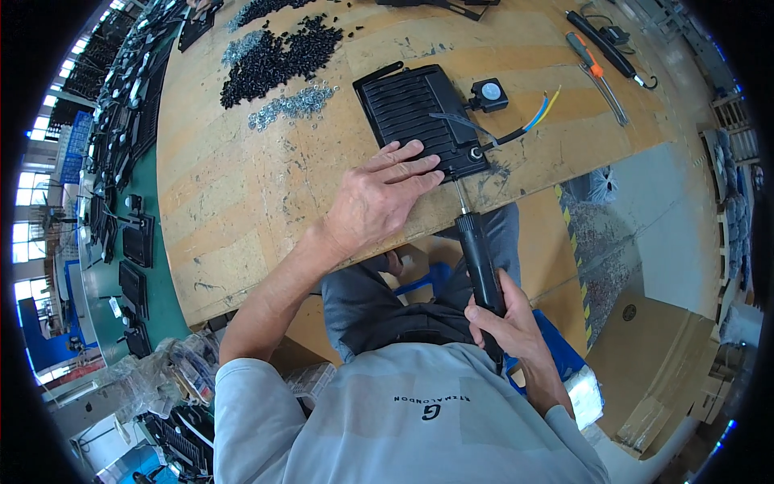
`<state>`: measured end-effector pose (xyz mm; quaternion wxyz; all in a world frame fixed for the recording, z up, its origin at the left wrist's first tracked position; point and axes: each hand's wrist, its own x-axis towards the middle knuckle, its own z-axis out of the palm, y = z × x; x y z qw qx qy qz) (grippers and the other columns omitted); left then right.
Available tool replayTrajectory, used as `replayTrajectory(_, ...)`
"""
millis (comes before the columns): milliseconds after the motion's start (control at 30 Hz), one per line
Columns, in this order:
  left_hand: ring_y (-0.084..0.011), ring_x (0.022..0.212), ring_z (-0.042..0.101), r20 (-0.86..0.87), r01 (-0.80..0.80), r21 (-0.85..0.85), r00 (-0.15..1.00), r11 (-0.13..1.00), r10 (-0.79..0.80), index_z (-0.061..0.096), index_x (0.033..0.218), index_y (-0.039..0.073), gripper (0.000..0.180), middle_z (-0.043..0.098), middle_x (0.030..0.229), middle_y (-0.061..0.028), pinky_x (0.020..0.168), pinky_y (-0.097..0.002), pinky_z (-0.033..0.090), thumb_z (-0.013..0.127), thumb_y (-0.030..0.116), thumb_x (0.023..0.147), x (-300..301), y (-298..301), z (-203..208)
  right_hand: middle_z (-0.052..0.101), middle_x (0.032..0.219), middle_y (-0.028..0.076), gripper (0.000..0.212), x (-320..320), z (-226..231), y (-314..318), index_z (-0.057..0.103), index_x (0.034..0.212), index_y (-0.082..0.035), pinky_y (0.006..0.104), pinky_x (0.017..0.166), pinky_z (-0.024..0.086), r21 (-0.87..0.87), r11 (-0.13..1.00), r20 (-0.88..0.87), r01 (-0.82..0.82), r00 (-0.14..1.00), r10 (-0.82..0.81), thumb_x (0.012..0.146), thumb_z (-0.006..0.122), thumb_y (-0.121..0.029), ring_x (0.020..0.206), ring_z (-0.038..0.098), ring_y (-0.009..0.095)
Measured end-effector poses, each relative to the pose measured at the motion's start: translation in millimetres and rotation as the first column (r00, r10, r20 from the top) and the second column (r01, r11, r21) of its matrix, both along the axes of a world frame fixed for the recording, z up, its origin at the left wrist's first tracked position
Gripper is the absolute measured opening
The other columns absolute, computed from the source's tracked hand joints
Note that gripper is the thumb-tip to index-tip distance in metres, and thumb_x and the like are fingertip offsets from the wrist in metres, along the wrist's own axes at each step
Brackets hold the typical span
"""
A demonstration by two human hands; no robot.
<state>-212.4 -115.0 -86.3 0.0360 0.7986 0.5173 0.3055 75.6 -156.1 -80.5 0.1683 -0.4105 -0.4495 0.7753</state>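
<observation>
A black finned floodlight (411, 105) lies back up near the table's front edge. A small black sensor (488, 95) with a pale round lens sticks out from its right side, and a cable (528, 125) ends in blue and yellow wires. My left hand (379, 194) rests with outstretched fingers on the floodlight's near left part. In my right hand (508, 319) is a black electric screwdriver (479, 262), gripped by its body. Its bit points away from me and meets the floodlight's near edge; whether it sits in a screw I cannot tell.
Piles of black screws (282, 60) and silver washers (294, 106) lie at the back left. At the far right are an orange-handled screwdriver (584, 52) and another black power screwdriver (601, 44). A green bench (165, 282) with more floodlights runs along the left. A cardboard box (653, 363) stands at lower right.
</observation>
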Motion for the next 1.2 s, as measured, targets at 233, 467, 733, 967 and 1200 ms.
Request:
replayTrajectory(233, -0.03, 0.126, 0.062, 0.017, -0.011, -0.001, 1.0, 1.0, 0.011, 0.075, 0.114, 0.007, 0.03, 0.072, 0.122, -0.0092, 0.11, -0.0466, 0.048, 0.068, 0.002, 0.085, 1, 2, -2, 0.056, 0.079, 0.003, 0.041, 1, -4, 0, 0.048, 0.118, 0.002, 0.0255, 0.047, 0.046, 0.041, 0.999, -0.008, 0.027, 1.0, -0.027, 0.09, 0.075, -0.011, 0.057, 0.058, 0.009)
replayTrajectory(467, -0.0299, 0.126, 0.062, -0.03, -0.011, 0.0, 0.999, 1.0, 0.011, 0.074, 0.115, 0.007, 0.032, 0.072, 0.122, -0.0093, 0.11, -0.0466, 0.048, 0.069, 0.002, 0.084, 1, 1, 1, 0.057, 0.083, 0.005, 0.05, 0, -4, 1, 0.046, 0.129, 0.001, 0.027, 0.047, 0.048, -0.03, 0.999, 0.001, 0.021, 1.0, -0.021, 0.088, 0.074, -0.008, 0.056, 0.06, 0.011)
replayTrajectory(733, -0.0306, 0.127, 0.061, -0.019, -0.003, -0.018, 1.0, 1.0, 0.002, 0.074, 0.115, 0.006, 0.032, 0.072, 0.123, -0.0091, 0.111, -0.0469, 0.047, 0.068, 0.001, 0.084, 2, 2, 1, 0.055, 0.082, 0.003, 0.045, 1, 10, 8, 0.046, 0.125, 0.002, 0.0259, 0.047, 0.046, -0.059, 0.998, 0.021, 0.022, 1.0, -0.021, 0.092, 0.073, -0.012, 0.055, 0.057, 0.01)
replayTrajectory(967, -0.0304, 0.127, 0.061, 0.016, -0.007, -0.037, 1.0, 0.999, 0.008, 0.074, 0.115, 0.007, 0.033, 0.072, 0.123, -0.0094, 0.111, -0.0472, 0.047, 0.067, 0.0, 0.084, 1, 2, 2, 0.056, 0.083, 0.003, 0.048, 6, 24, 22, 0.046, 0.13, 0.002, 0.0265, 0.046, 0.046, -0.071, 0.996, 0.047, -0.061, 0.997, 0.064, 0.093, 0.072, -0.015, 0.054, 0.058, 0.011)
replayTrajectory(1200, -0.0304, 0.127, 0.061, 0.024, -0.005, -0.026, 1.0, 1.0, 0.006, 0.074, 0.116, 0.007, 0.032, 0.072, 0.123, -0.0094, 0.111, -0.0467, 0.047, 0.067, 0.001, 0.085, -2, 5, 3, 0.053, 0.074, 0.002, 0.044, 2, 23, 27, 0.047, 0.124, 0.0, 0.0275, 0.047, 0.047, 0.116, 0.978, 0.247, -0.173, 0.959, 0.14, 0.093, 0.073, -0.018, 0.054, 0.058, 0.011)
